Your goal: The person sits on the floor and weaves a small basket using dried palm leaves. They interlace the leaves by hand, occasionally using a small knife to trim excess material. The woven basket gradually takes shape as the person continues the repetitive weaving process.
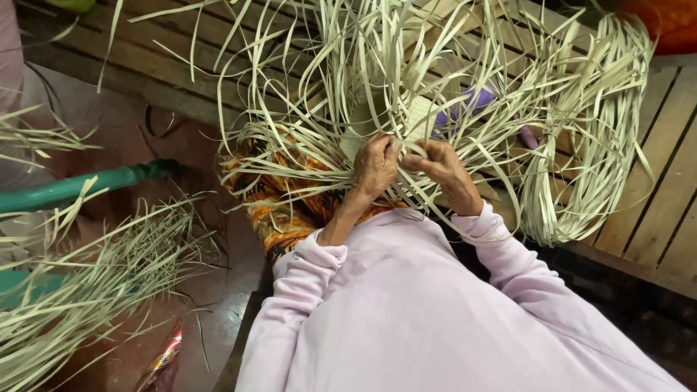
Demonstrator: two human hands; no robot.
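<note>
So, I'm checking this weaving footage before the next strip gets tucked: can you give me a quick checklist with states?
1. Left hand gripping the pale strips: ok.
2. Right hand pinching strips beside it: ok.
3. Woven patch in view above the hands: ok.
4. Loose strips free of tangles: not ok, they cross everywhere.
5. Spare coil on the wooden slats: ok.
6. Weave tightness: cannot tell.

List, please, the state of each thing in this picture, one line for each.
Left hand: closed on pale strips.
Right hand: pinching pale strips.
Woven piece: partly woven, loose ends spreading out.
Coil of strips: looped, lying on the wooden boards.
Loose strips: scattered on the floor.
Green pole: lying flat.
</note>
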